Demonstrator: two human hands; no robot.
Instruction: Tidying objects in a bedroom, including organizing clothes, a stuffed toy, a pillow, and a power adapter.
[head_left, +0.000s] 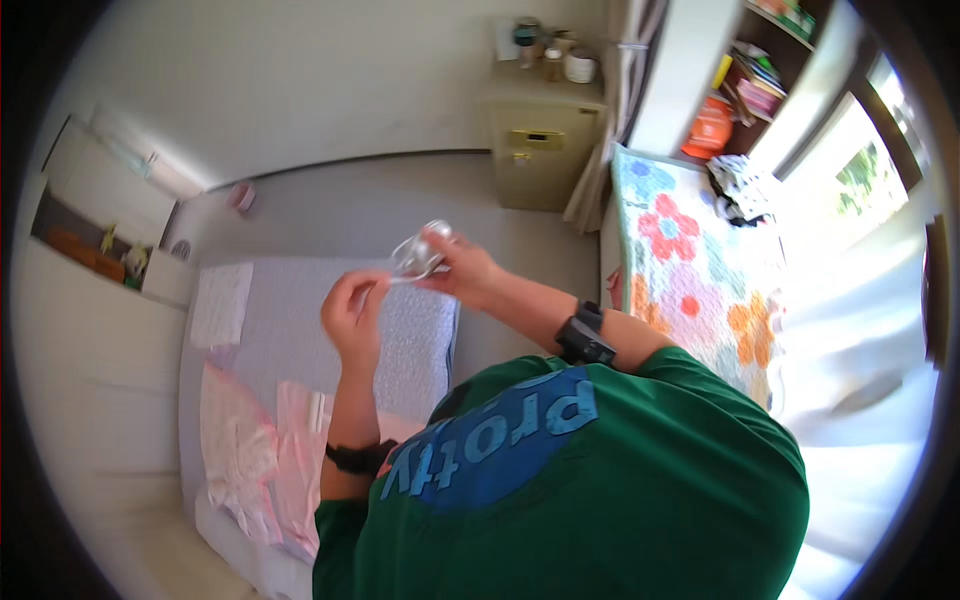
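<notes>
A thin white cord, loosely looped, looks like a cable (415, 259) and is held out in front of me between both hands. My right hand (469, 271) grips its bunched loops; a pale, shiny part shows among the fingers, too blurred to identify. My left hand (351, 311), to the left, pinches the cord's lower left part between thumb and fingertips. Below the hands lies a bed or mattress with a grey-lilac cover (300, 300). Pink and white clothes (240, 450) lie on it at the lower left, left of my left forearm.
A beige safe (544, 161) with jars on top stands against the far wall. To the right are a flowered cover (690, 277) with a crumpled garment (739, 187) on it, shelves and a window. A pale sheet (225, 304) lies at the bed's left edge.
</notes>
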